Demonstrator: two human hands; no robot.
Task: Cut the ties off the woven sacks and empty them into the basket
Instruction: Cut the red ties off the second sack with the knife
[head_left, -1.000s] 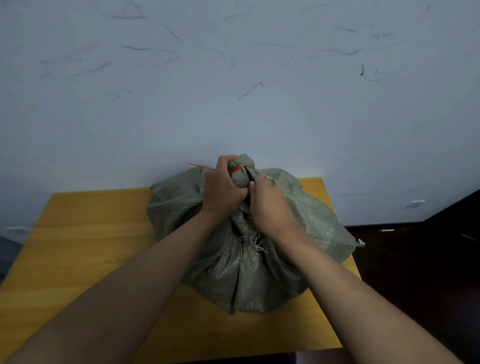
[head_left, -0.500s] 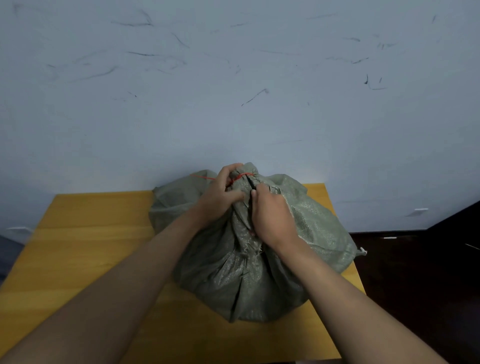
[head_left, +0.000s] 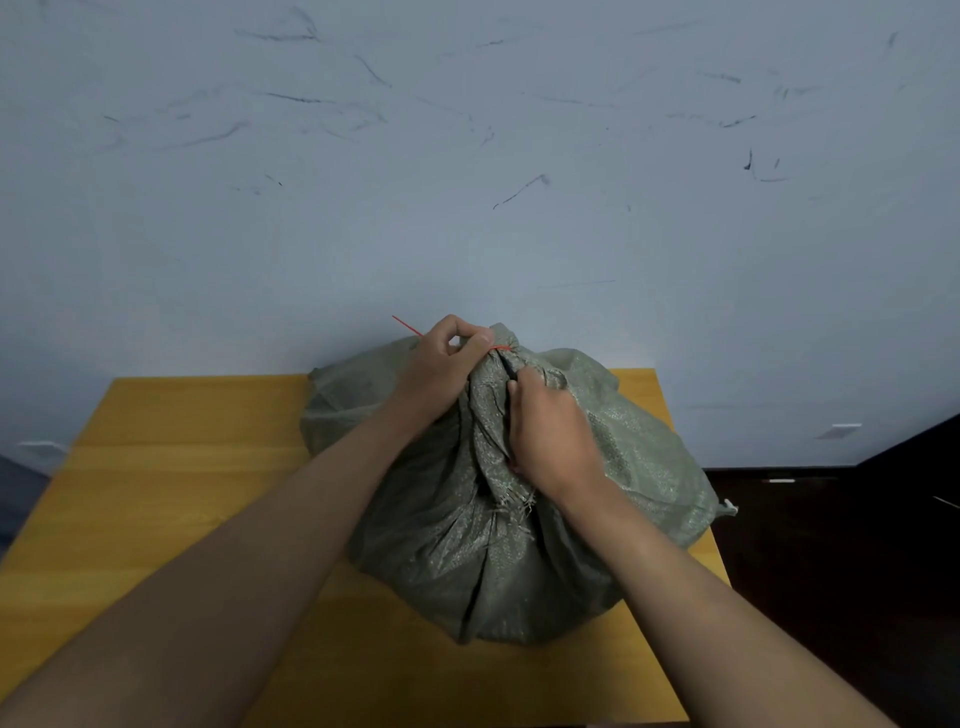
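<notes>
Left hand: your left hand (head_left: 441, 371) is curled at the top of the sack (head_left: 519, 499). Its fingers pinch the bunched neck right by the red tie (head_left: 501, 347).
Right hand: your right hand (head_left: 550, 436) is curled round a thin dark tool (head_left: 508, 375). You can't tell what kind. Its tip points up at the tie.
Tie: it is wrapped round the neck. One red end sticks out to the left.
Sack: green and full, it sits on the yellow table (head_left: 182, 467) by the wall (head_left: 467, 156).
Writing: you can't read any on the sack.
Hidden: your hands cover most of the neck and tool.
</notes>
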